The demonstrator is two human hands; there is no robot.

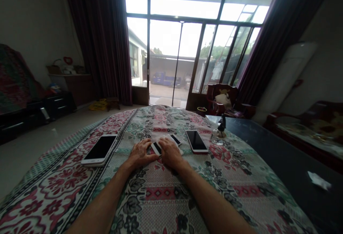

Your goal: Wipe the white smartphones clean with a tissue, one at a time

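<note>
A white-framed smartphone [156, 149] with a dark screen lies crosswise on the patterned tablecloth. My left hand [139, 152] grips its left end, thumb at the near edge and fingers at the far edge. Across its middle, my right hand [171, 152] presses down with bent fingers on what looks like a white cloth [182, 152]. Most of that cloth is hidden under the hand. To the left lies a larger white smartphone [99, 149], apparently on top of another flat white thing. On the right rests another white smartphone [197, 141], dark screen up, with a reddish lower edge.
The flowered tablecloth [160, 205] covers the table. Beyond the right-hand phone stands a small dark figurine on a clear base [221, 128]. A dark tabletop [284, 162] adjoins on the right, bearing a crumpled white paper [319, 180]. Glass doors [171, 59] stand ahead.
</note>
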